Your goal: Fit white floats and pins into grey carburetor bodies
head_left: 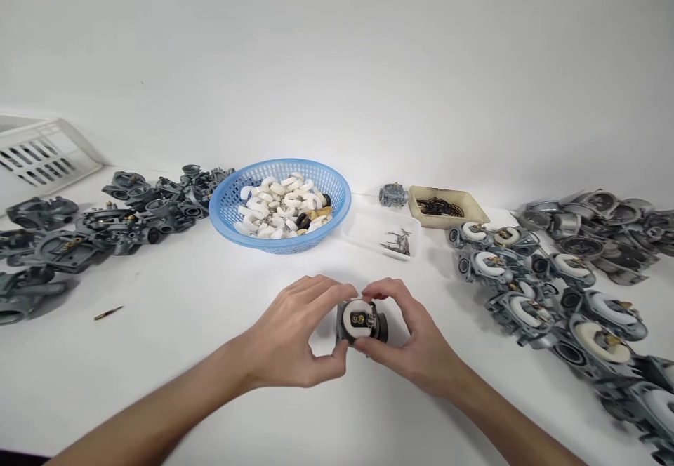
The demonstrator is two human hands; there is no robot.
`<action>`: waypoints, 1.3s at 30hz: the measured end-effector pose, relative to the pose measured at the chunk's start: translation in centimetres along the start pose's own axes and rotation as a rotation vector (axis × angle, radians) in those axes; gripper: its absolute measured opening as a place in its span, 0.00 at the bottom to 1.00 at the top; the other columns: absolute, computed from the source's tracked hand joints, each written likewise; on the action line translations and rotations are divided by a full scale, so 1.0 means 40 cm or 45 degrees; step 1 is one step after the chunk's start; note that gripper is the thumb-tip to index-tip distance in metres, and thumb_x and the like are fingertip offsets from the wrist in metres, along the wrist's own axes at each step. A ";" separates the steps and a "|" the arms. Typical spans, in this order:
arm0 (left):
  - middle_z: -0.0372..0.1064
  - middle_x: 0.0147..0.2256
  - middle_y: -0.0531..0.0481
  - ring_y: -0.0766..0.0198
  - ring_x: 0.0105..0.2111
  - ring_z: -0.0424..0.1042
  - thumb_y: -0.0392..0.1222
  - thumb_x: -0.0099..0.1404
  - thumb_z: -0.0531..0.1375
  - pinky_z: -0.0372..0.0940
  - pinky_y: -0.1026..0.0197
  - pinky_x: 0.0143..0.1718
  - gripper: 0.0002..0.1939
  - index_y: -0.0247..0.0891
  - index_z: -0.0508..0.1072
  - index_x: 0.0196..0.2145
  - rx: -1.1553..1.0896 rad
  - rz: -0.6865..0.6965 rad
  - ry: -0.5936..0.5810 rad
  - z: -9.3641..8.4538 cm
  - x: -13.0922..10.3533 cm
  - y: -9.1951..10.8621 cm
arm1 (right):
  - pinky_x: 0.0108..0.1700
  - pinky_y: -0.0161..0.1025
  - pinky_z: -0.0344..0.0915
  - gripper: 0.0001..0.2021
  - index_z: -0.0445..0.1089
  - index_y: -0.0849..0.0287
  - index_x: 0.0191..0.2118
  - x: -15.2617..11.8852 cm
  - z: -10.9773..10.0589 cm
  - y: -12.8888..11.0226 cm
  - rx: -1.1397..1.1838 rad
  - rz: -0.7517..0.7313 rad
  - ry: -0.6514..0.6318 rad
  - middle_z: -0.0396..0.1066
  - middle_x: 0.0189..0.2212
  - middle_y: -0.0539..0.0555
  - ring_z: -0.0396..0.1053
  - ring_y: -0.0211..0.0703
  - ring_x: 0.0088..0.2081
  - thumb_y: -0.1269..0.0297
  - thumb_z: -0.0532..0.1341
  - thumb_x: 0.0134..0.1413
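The glossy white counter (173,297) is stretching under everything, and we're reading it as a clock face, twelve pointing at the wall, its centre right at the grip. Around three o'clock, a broad cluster of grey metal carburettor-like bodies topped with C-shaped floats (542,338) is sprawling; from nine to ten, a jumbled heap of grey metal castings with brass fittings (126,227) is spreading. Towards eleven, a round blue plastic mesh basket (279,245) is brimming with mostly white floats.

Now the hands! Even, level pressure from both sides is looking like the sound approach, gripping by the outer edge. The left hand (292,329), its forearm slanting in from eight o'clock, is arching over, thumb and forefinger pinching the near and far edges. The right hand (424,354), coming in from four, is mirroring it, its thumb lying along the near rim, its bent forefinger curling over the far side.

At one o'clock, a beige rectangular plastic tray (456,222) is holding black rings. And dead centre, between both hands, a single grey metal body with a dark round mouth (361,318) is sitting with its open side up. Inside, a white C-shaped plastic float (347,320) is resting around brass fittings; it's probably worth sparing from heavy thumbs. Just past twelve, tiny silver metal pins (399,243) are lying loose.
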State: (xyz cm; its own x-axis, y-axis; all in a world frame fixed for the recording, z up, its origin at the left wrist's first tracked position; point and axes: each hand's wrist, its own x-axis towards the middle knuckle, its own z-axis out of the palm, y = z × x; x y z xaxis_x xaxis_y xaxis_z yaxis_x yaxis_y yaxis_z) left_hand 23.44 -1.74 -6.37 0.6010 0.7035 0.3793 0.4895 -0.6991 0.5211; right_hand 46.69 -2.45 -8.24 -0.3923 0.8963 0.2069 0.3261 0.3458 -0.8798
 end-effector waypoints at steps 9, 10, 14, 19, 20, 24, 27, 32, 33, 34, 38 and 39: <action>0.75 0.46 0.50 0.56 0.44 0.75 0.37 0.62 0.64 0.68 0.54 0.46 0.22 0.46 0.65 0.53 -0.029 -0.026 0.002 0.015 0.005 -0.015 | 0.56 0.47 0.64 0.26 0.65 0.46 0.55 -0.004 -0.015 0.010 0.002 0.012 -0.068 0.69 0.49 0.51 0.66 0.50 0.52 0.68 0.68 0.51; 0.75 0.46 0.50 0.56 0.43 0.75 0.37 0.62 0.64 0.69 0.54 0.46 0.22 0.46 0.65 0.53 -0.033 -0.021 0.005 0.016 0.005 -0.016 | 0.57 0.47 0.63 0.27 0.64 0.46 0.56 -0.004 -0.022 0.012 0.003 0.006 -0.085 0.69 0.50 0.51 0.65 0.50 0.53 0.69 0.68 0.50; 0.74 0.46 0.49 0.57 0.44 0.75 0.37 0.62 0.65 0.69 0.55 0.46 0.24 0.46 0.65 0.54 -0.056 -0.021 -0.001 0.018 0.006 -0.022 | 0.56 0.46 0.63 0.24 0.65 0.48 0.54 0.000 -0.052 0.026 0.022 -0.033 -0.143 0.69 0.49 0.51 0.66 0.48 0.50 0.70 0.66 0.51; 0.75 0.45 0.49 0.58 0.44 0.74 0.38 0.64 0.66 0.69 0.56 0.47 0.23 0.45 0.66 0.54 -0.066 0.048 0.033 0.021 0.007 -0.024 | 0.53 0.46 0.65 0.19 0.67 0.51 0.52 0.016 -0.069 0.041 0.060 -0.018 -0.189 0.70 0.46 0.53 0.67 0.47 0.47 0.69 0.64 0.54; 0.75 0.45 0.49 0.57 0.44 0.75 0.38 0.64 0.66 0.69 0.56 0.47 0.22 0.45 0.66 0.54 -0.061 0.057 0.041 0.021 0.007 -0.023 | 0.53 0.46 0.65 0.18 0.68 0.52 0.51 0.019 -0.069 0.043 0.065 -0.019 -0.196 0.70 0.45 0.53 0.67 0.48 0.46 0.70 0.64 0.53; 0.75 0.45 0.48 0.57 0.43 0.75 0.37 0.64 0.66 0.70 0.56 0.46 0.22 0.44 0.67 0.53 -0.063 0.043 0.053 0.026 0.004 -0.016 | 0.49 0.46 0.66 0.17 0.69 0.53 0.48 0.021 -0.065 0.052 0.074 -0.046 -0.217 0.71 0.42 0.53 0.67 0.48 0.44 0.71 0.61 0.52; 0.75 0.44 0.48 0.58 0.43 0.75 0.37 0.64 0.66 0.71 0.57 0.46 0.21 0.44 0.67 0.53 -0.094 0.023 0.085 0.033 0.001 -0.010 | 0.48 0.46 0.66 0.18 0.69 0.53 0.49 0.017 -0.066 0.062 0.008 -0.089 -0.227 0.71 0.43 0.54 0.68 0.50 0.46 0.73 0.61 0.51; 0.74 0.45 0.48 0.59 0.45 0.74 0.36 0.65 0.66 0.70 0.59 0.47 0.20 0.45 0.67 0.53 -0.150 -0.010 0.118 0.045 -0.003 -0.010 | 0.51 0.49 0.67 0.21 0.67 0.53 0.54 0.013 -0.074 0.069 -0.121 -0.168 -0.264 0.71 0.46 0.56 0.68 0.52 0.48 0.71 0.62 0.54; 0.74 0.45 0.48 0.59 0.45 0.74 0.36 0.65 0.66 0.70 0.59 0.47 0.20 0.45 0.67 0.53 -0.154 -0.013 0.122 0.046 -0.003 -0.011 | 0.51 0.49 0.67 0.21 0.67 0.53 0.54 0.012 -0.075 0.070 -0.134 -0.172 -0.271 0.71 0.46 0.56 0.68 0.52 0.48 0.69 0.62 0.54; 0.74 0.45 0.48 0.59 0.45 0.74 0.36 0.65 0.66 0.70 0.59 0.47 0.21 0.45 0.67 0.53 -0.157 -0.015 0.124 0.047 -0.004 -0.012 | 0.50 0.49 0.67 0.20 0.67 0.53 0.55 0.012 -0.074 0.070 -0.143 -0.173 -0.275 0.71 0.46 0.56 0.68 0.52 0.47 0.68 0.63 0.55; 0.74 0.45 0.47 0.58 0.45 0.74 0.36 0.65 0.66 0.71 0.59 0.47 0.20 0.44 0.68 0.53 -0.157 -0.015 0.126 0.046 -0.004 -0.012 | 0.48 0.48 0.69 0.18 0.67 0.53 0.53 0.009 -0.068 0.070 -0.131 -0.244 -0.198 0.71 0.44 0.56 0.69 0.51 0.46 0.65 0.66 0.58; 0.74 0.45 0.47 0.58 0.45 0.74 0.36 0.65 0.66 0.70 0.59 0.47 0.20 0.44 0.68 0.53 -0.156 -0.013 0.128 0.045 -0.004 -0.011 | 0.47 0.48 0.69 0.17 0.68 0.53 0.52 0.009 -0.066 0.069 -0.125 -0.286 -0.154 0.71 0.43 0.56 0.69 0.50 0.45 0.66 0.66 0.58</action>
State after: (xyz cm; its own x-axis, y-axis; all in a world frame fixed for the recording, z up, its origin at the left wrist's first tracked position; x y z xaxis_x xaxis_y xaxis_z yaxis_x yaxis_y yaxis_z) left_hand 24.28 -1.76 -8.05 0.5269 0.7240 0.4452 0.4106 -0.6755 0.6125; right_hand 49.73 -0.45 -9.46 -0.5623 0.7563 0.3342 0.2985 0.5626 -0.7709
